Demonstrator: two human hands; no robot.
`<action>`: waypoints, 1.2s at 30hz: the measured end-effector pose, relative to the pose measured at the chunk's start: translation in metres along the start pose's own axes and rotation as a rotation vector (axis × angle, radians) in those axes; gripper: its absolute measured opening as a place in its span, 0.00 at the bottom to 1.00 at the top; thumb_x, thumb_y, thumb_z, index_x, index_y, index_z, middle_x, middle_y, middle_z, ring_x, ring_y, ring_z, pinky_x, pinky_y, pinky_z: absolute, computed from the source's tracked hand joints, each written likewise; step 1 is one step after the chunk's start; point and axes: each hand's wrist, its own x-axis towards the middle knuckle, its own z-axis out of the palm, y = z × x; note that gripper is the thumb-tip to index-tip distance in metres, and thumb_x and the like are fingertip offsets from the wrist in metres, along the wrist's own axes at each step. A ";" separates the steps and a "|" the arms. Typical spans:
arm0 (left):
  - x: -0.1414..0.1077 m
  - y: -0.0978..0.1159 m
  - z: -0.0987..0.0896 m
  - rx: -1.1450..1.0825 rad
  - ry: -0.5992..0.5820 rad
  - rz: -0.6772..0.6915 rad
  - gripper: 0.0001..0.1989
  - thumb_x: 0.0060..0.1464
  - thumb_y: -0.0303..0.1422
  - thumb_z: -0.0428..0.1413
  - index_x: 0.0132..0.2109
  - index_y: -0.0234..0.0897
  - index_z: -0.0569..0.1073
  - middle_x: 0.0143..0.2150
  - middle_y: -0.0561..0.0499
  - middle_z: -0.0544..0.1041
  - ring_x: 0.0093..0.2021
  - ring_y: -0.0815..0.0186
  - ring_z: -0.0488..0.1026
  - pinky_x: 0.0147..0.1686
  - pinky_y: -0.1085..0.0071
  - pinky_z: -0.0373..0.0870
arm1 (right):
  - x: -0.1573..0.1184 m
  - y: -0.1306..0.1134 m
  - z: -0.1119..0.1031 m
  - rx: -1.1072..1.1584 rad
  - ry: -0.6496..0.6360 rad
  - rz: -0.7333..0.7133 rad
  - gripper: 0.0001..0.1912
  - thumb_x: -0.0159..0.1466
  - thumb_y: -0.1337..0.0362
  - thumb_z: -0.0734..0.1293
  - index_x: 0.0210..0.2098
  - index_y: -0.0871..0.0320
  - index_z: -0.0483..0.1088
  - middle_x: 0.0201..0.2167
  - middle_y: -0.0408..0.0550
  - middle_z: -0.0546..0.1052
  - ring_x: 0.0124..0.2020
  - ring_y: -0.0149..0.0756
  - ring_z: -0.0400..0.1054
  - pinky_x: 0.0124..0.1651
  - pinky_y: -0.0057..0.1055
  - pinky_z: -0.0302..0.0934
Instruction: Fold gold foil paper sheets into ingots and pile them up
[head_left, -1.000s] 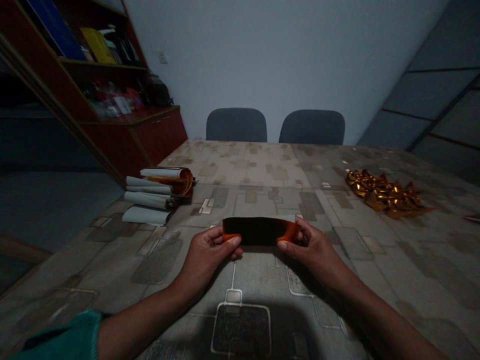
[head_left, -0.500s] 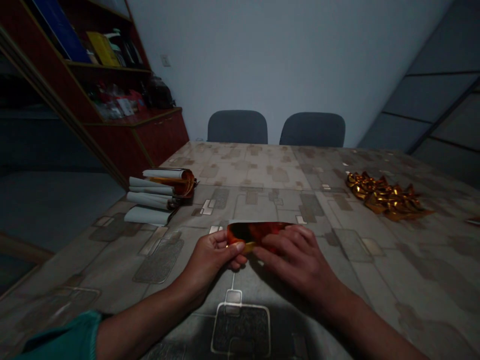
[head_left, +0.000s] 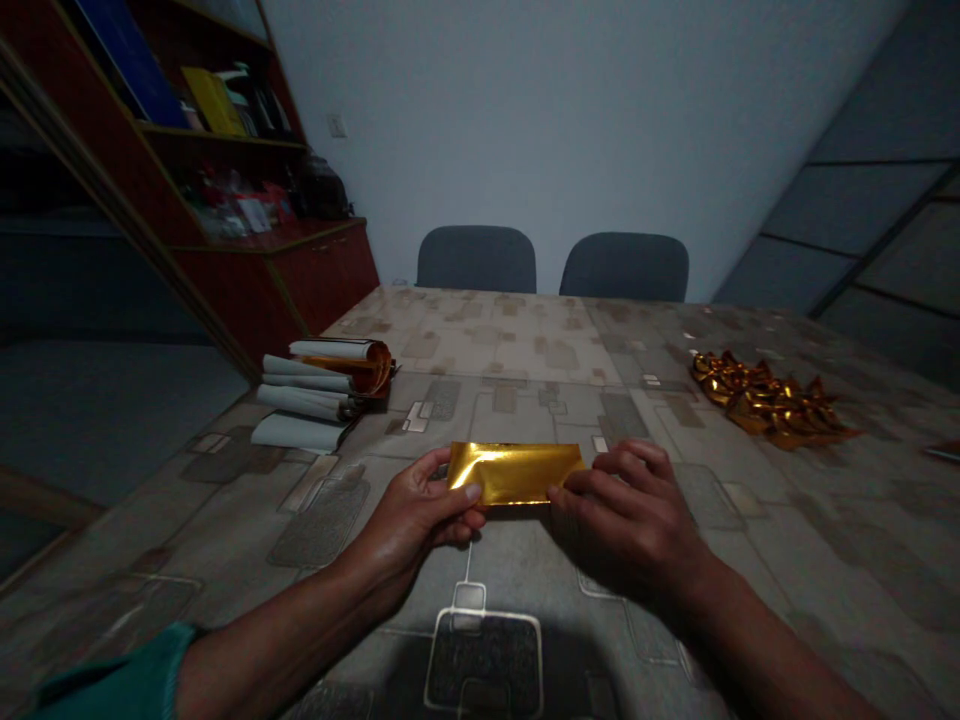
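A flat, folded strip of gold foil paper [head_left: 517,473] lies level between my hands, just above or on the table, its shiny face toward me. My left hand [head_left: 431,505] pinches its left end, thumb on top and fingers underneath. At the other end, my right hand [head_left: 626,505] has its fingers closed on the right edge. Off to the left is a stack of folded foil paper sheets [head_left: 322,390], pale on their outer side and gold inside. Several folded gold foil pieces [head_left: 772,400] sit in a heap at the right.
The table [head_left: 480,340] has a patterned cover of rectangles. Two grey chairs [head_left: 476,258] stand behind its far edge, against the wall. A red-brown cabinet [head_left: 322,270] with filled shelves is at the back left. A small flat item [head_left: 941,452] lies at the right edge.
The gold foil paper has gone from a curled, dark reddish look to a flat bright strip. My right hand has slid right along it to the end; my left hand has stayed about put.
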 end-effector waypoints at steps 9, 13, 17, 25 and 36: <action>0.001 -0.003 0.001 -0.060 0.134 0.090 0.35 0.41 0.28 0.71 0.56 0.34 0.66 0.24 0.55 0.77 0.21 0.70 0.75 0.22 0.79 0.71 | -0.007 0.030 -0.015 -0.028 -0.071 0.120 0.07 0.67 0.68 0.65 0.40 0.52 0.76 0.31 0.46 0.79 0.34 0.42 0.65 0.43 0.42 0.55; 0.000 -0.014 0.010 -0.005 0.061 0.086 0.35 0.43 0.31 0.70 0.57 0.33 0.64 0.25 0.54 0.76 0.21 0.68 0.75 0.21 0.77 0.70 | 0.002 -0.004 0.006 0.094 -0.156 -0.007 0.08 0.68 0.62 0.67 0.45 0.56 0.74 0.34 0.47 0.79 0.35 0.40 0.65 0.47 0.41 0.57; 0.000 -0.021 0.008 0.135 -0.084 0.055 0.39 0.47 0.36 0.67 0.62 0.33 0.59 0.26 0.52 0.77 0.22 0.66 0.75 0.23 0.74 0.70 | 0.000 -0.020 0.028 0.106 -0.177 -0.045 0.10 0.71 0.70 0.61 0.36 0.57 0.74 0.27 0.44 0.76 0.31 0.37 0.63 0.44 0.37 0.57; -0.010 0.000 -0.021 1.113 -0.163 0.736 0.27 0.48 0.30 0.65 0.56 0.43 0.71 0.52 0.43 0.73 0.51 0.51 0.71 0.50 0.57 0.69 | -0.014 -0.013 0.031 0.098 -0.280 -0.010 0.13 0.71 0.70 0.60 0.32 0.57 0.70 0.27 0.44 0.73 0.31 0.37 0.63 0.39 0.35 0.55; 0.004 -0.021 -0.016 1.350 -0.423 1.092 0.11 0.68 0.30 0.48 0.42 0.35 0.75 0.37 0.47 0.78 0.37 0.62 0.72 0.39 0.67 0.69 | -0.010 -0.022 0.014 0.241 -0.585 0.196 0.03 0.64 0.69 0.65 0.38 0.56 0.69 0.38 0.48 0.74 0.40 0.40 0.66 0.46 0.37 0.55</action>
